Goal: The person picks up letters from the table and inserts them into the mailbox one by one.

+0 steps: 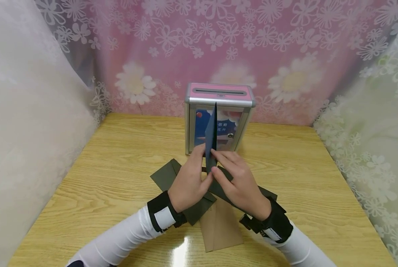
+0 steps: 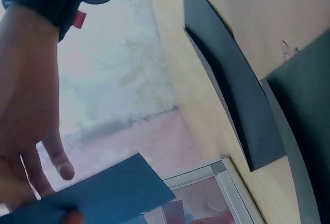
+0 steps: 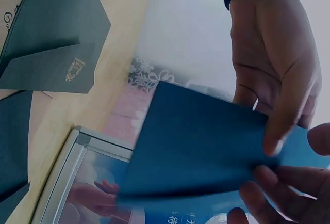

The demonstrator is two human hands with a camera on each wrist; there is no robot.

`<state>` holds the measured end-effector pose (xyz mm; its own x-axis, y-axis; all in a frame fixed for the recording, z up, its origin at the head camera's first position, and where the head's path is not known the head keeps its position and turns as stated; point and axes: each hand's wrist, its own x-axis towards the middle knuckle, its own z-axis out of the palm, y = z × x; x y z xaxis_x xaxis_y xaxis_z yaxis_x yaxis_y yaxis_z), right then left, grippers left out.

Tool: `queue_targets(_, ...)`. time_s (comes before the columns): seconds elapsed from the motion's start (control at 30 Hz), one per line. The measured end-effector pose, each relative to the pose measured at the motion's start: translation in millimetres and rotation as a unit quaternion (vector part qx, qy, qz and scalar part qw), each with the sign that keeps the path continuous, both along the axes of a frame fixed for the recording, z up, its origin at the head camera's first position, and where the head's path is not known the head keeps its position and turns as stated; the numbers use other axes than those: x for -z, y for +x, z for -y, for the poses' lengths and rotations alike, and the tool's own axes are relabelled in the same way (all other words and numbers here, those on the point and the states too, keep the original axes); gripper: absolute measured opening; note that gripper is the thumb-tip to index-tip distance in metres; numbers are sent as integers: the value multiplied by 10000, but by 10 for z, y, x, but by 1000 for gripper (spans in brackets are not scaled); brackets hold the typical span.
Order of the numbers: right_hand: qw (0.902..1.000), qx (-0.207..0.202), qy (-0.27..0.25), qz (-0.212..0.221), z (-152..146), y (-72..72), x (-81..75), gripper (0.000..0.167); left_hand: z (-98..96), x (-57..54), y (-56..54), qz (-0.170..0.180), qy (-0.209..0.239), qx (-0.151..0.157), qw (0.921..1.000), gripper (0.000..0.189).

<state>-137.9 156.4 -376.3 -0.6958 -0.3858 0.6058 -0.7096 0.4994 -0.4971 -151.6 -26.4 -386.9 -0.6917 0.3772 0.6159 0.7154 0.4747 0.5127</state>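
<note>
Both hands hold a dark blue envelope point(image 1: 211, 129) on edge, in front of the letter box. My left hand point(image 1: 190, 181) grips its left side between thumb and fingers. On the other side, my right hand point(image 1: 240, 181) pinches it near the lower end. The right wrist view shows the broad face of the blue envelope point(image 3: 201, 136) with the right thumb pressed on it and the left fingertips at its lower edge. Below the hands lie a dark green envelope point(image 1: 163, 177) to the left, another dark green envelope point(image 1: 267, 193) to the right and a brown envelope point(image 1: 222, 231).
A silver-framed letter box point(image 1: 220, 100) with a pink top, a slot point(image 1: 220, 91) and a small lock point(image 1: 230, 135) stands at the back of the wooden table point(image 1: 118, 155). Flowered curtains point(image 1: 202, 37) hang behind it and along both sides.
</note>
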Motion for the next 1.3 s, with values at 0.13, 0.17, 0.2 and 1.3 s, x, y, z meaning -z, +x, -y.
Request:
queue_targets(0.13, 9996, -55, -69, -264, -2, -5, -8, 41, 29, -22, -5, 26, 266, -66, 9996, 46)
queue_targets(0.17, 9990, -67, -166, -418, -7, -13, -16, 37, 37, -33, -7, 43, 310, -76, 9995, 44)
queue_targets(0.2, 9978, -75, -289, -593, -14, -23, -28, 33, 43, -41, -14, 85, 354, -60, 9993, 42)
queue_targets(1.3, 9877, 606, -1258, -705, -334, -652, -1004, 22, 148, -1079, -904, -147, 788, 438, 9958, 23)
